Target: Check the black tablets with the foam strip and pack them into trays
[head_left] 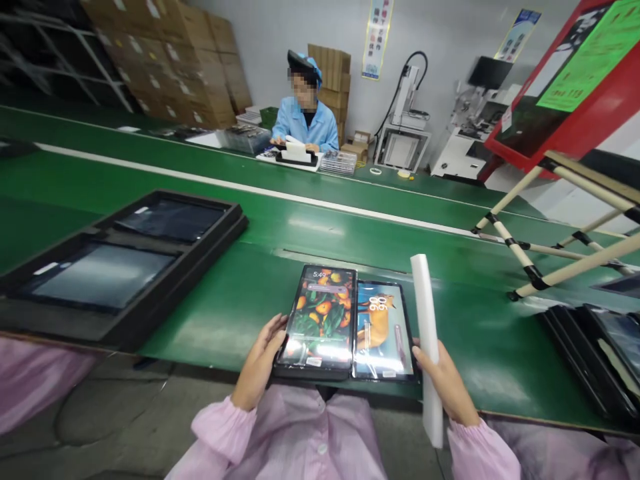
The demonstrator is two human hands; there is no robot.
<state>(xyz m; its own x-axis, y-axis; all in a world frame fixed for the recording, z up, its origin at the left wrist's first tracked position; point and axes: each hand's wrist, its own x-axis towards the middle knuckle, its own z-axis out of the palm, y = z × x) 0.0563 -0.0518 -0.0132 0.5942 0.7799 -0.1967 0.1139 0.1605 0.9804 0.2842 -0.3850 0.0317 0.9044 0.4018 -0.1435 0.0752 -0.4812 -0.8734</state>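
Two lit tablets lie side by side at the front edge of the green table. The left tablet (323, 320) displays oranges and leaves, and the right tablet (383, 330) displays an orange animal on blue. My left hand (263, 357) grips the left tablet by its left edge, its fingers partly hidden. A long white strip (425, 300), perhaps foam, stands tilted beside the right tablet. My right hand (443, 380) is closed around this strip, with the thumb close to the tablet's right edge. Something dark shows beneath the tablets.
At left, a black foam tray (200, 263) holds two dark-screened tablets. Several dark tablets or cases (585, 360) are stacked at right, below a tube-frame stand (535, 267). Across the green table (315, 233), a person in blue (306, 123) works. Cardboard boxes (170, 60) stand behind.
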